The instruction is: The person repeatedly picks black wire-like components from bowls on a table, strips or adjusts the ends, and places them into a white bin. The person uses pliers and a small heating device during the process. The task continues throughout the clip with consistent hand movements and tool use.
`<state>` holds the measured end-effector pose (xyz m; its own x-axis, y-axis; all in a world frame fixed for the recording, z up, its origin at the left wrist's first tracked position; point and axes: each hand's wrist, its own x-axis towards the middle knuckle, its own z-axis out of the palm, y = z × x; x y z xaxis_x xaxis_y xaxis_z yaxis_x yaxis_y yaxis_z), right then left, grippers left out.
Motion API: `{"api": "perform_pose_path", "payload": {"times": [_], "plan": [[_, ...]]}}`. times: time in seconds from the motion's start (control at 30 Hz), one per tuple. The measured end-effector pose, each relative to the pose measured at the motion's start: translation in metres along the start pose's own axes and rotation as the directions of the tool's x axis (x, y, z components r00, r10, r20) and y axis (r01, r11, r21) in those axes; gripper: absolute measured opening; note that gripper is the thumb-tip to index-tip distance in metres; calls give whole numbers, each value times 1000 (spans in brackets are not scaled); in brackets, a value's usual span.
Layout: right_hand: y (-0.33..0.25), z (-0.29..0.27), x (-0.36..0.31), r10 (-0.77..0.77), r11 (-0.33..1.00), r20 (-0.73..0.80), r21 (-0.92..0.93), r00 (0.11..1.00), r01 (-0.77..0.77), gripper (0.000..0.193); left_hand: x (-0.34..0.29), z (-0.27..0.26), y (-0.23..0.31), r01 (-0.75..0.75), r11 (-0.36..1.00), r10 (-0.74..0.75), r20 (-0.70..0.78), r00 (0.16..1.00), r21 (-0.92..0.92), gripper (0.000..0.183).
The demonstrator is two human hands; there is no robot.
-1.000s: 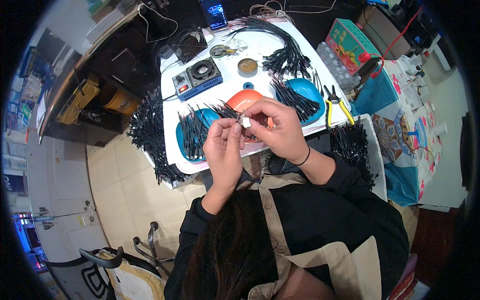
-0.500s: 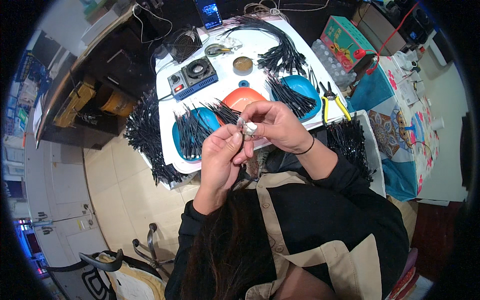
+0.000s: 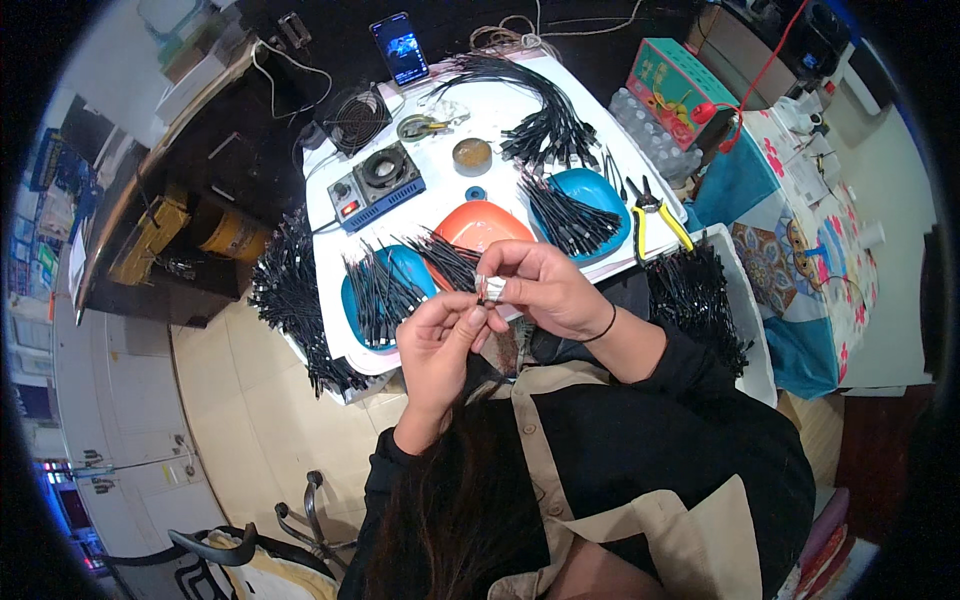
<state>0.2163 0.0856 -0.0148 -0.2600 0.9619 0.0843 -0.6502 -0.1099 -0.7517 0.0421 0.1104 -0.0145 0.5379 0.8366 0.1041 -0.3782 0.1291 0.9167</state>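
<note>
Both my hands meet in front of the table's near edge. My left hand [image 3: 440,350] is pinched, with a thin black cable [image 3: 481,299] between its thumb and fingers. My right hand [image 3: 550,292] is closed at the cable's end, with a small crumpled white piece [image 3: 490,288] at its thumb and fingertips; whether that is tape, tissue or a finger wrap I cannot tell. Just beyond lie an orange tray [image 3: 484,220] and a blue tray [image 3: 350,312] with short black cables [image 3: 378,300]. Another blue tray [image 3: 610,190] also bears black cables [image 3: 570,215].
On the white table stand a small heating device [image 3: 378,190], a round tin [image 3: 472,156], a fan [image 3: 358,118], a phone [image 3: 400,50] and yellow-handled wire strippers [image 3: 655,218]. Cable heaps [image 3: 290,290] flank the table; a bin [image 3: 745,300] at right holds more. A chair [image 3: 312,510] stands lower left.
The whole view has shifted slightly, so the table sits a little differently. My hands remain together; the right fingers have turned a little around the white piece.
</note>
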Motion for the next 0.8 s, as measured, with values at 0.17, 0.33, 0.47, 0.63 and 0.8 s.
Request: {"api": "perform_pose_path", "payload": {"times": [0.17,0.33,0.47,0.63,0.8], "plan": [[14,-11,1,135,943,21,303,991,-135,22,1,3,-13,-80,989,81,-4,997,126,10],[25,-32,-4,140,944,-107,313,984,-101,27,10,5,-30,-5,988,10,-34,999,154,11],[-5,-85,-12,-249,768,-415,-635,875,-82,16,21,3,-36,50,998,-47,-88,995,27,12],[-42,-148,-16,-606,140,-367,-922,706,-360,11,31,6,-45,103,988,-116,-120,986,-114,12],[-36,-163,7,-515,25,-307,-939,800,-344,12,31,11,-49,113,986,-125,-87,988,-126,12]]}}
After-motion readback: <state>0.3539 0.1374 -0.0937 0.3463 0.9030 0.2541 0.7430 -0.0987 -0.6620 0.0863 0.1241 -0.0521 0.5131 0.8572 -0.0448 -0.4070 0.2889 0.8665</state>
